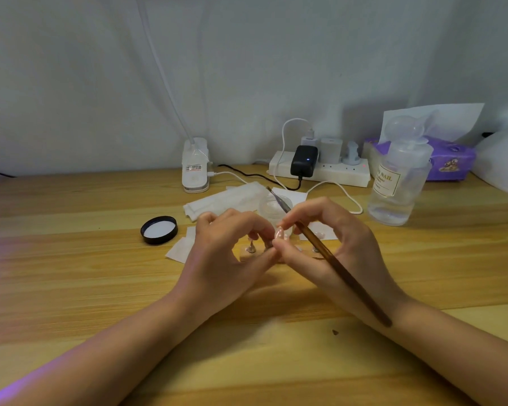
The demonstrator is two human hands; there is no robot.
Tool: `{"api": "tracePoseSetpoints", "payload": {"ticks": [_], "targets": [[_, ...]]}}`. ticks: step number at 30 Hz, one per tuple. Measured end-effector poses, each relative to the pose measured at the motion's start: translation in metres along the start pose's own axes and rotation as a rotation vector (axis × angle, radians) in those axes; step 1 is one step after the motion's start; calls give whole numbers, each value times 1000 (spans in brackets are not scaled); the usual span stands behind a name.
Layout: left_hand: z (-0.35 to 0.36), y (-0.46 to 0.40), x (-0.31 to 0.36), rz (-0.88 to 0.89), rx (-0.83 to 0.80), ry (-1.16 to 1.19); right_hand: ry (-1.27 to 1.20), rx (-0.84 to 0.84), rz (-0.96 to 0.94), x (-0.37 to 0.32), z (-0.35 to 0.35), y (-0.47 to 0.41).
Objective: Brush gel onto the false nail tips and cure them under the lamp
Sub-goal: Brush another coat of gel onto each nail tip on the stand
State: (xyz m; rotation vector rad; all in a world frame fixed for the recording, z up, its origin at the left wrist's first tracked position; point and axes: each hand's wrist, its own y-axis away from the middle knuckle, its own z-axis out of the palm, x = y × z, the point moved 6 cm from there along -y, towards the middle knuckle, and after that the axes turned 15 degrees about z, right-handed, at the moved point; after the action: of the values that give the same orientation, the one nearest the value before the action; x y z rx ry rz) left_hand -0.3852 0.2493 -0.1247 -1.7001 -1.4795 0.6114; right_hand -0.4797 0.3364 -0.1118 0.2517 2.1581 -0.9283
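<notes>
Both hands meet above the wooden table (pixel 71 259). Left hand (pixel 220 256) and right hand (pixel 329 244) pinch one pink nail tip (pixel 279 232) between their fingertips. Right hand also grips the brown brush (pixel 335 262). Just behind the nail tip sits a clear jar (pixel 273 208); I cannot tell what is inside.

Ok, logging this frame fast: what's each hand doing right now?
Left hand: fingers curled, pinching the false nail tip.
Right hand: holding the brush, fingertips also on the nail tip.
</notes>
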Motion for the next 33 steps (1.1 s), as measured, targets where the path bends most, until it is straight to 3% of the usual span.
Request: {"api": "tracePoseSetpoints", "payload": {"ticks": [10,14,20,26,33], "targets": [[-8,-1,-9,-57,180,170,-131,68,186,13,-15,-13],[-9,2,-20,-214,235,284,-289,83,287,19,-30,-36],[-9,7,-28,-335,262,301,-13,-149,409,32,-8,-75],[-9,5,-27,-318,230,287,349,-127,290,32,12,-91],[-8,5,-26,-347,202,328,297,-172,292,30,23,-95]]}}
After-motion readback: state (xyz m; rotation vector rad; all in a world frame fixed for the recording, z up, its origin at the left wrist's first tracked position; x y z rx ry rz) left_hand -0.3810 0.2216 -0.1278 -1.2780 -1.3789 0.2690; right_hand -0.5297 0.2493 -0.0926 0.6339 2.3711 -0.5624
